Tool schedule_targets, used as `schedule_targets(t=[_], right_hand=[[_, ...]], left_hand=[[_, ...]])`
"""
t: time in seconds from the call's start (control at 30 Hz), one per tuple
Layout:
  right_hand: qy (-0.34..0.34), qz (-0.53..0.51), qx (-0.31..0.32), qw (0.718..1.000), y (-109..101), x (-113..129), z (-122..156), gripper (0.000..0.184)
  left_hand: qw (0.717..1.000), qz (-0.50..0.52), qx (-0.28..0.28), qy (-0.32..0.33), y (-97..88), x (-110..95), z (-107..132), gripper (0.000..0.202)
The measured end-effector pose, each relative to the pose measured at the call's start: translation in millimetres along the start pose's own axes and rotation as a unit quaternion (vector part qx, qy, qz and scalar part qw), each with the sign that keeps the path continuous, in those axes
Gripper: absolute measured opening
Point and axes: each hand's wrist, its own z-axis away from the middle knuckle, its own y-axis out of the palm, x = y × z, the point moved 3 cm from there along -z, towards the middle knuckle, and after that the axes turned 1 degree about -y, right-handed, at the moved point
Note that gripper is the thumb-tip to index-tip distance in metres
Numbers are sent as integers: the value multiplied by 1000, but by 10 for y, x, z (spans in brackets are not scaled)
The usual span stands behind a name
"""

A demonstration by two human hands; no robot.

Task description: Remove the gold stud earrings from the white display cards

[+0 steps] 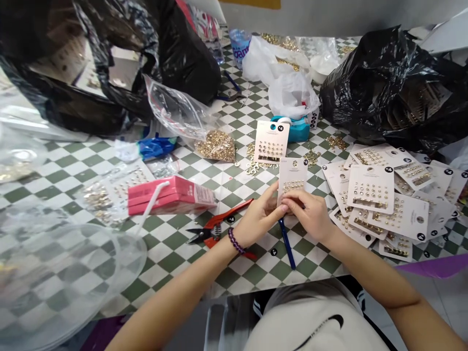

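My left hand [258, 218] and my right hand [305, 213] together hold a white earring card [291, 179] upright by its lower part, with rows of gold studs on it. The fingers of my right hand cover the card's bottom edge. Just below my hands lies a blue pen [287, 245], partly hidden by my right hand. Left of my left wrist rest red-handled snips [211, 228]. Several filled cards [371, 189] lie scattered to the right of my right hand. Another card [271, 141] stands beyond my hands.
The table has a green-and-white checked cover [234, 265]. A plastic bag of gold studs [215, 145], a pink carton [170, 195], a teal container [290, 129], white bags [278, 63] and large black bags [391, 87] surround the cards. Clear plastic [62, 278] lies at lower left.
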Motion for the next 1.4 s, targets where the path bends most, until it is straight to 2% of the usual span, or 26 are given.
schedule_targets(t=[0.07, 0.17, 0.3, 0.37, 0.43, 0.5, 0.57, 0.67, 0.87, 1.03, 1.17, 1.27, 1.4], right_hand=[[32, -32, 28, 999, -1, -22, 5, 17], [86, -89, 46, 991, -14, -64, 30, 25], [116, -92, -16, 989, -107, -98, 13, 29], [120, -45, -26, 991, -148, -104, -47, 28], [99, 24, -10, 995, -161, -96, -144, 25], [85, 107, 26, 990, -134, -102, -261, 23], [99, 193, 82, 973, -68, -140, -380, 23], [112, 281, 154, 941, 63, -203, -543, 26], [69, 326, 202, 921, 243, -259, -702, 29], [52, 302, 204, 930, 224, -321, -668, 27], [78, 279, 167, 942, 188, -357, -666, 23], [79, 285, 172, 940, 206, -360, -658, 22], [81, 245, 160, 953, 206, -356, -664, 14]], left_hand=[[1000, 20, -10, 0, -14, 11, -26, 72], [998, 42, -53, 3, -73, -9, -62, 74], [985, 54, -144, 76, -185, -135, -77, 75], [970, 56, -198, 127, -242, -192, -73, 76], [953, 58, -245, 166, -289, -219, -69, 77], [940, 61, -279, 187, -320, -219, -71, 77], [932, 69, -299, 194, -336, -205, -77, 78], [931, 79, -302, 191, -335, -191, -88, 81], [929, 83, -309, 186, -348, -212, -94, 84], [929, 89, -309, 182, -358, -233, -98, 84], [929, 119, -309, 167, -362, -233, -98, 80], [933, 134, -299, 149, -361, -224, -106, 77], [940, 125, -281, 145, -351, -193, -119, 77]])
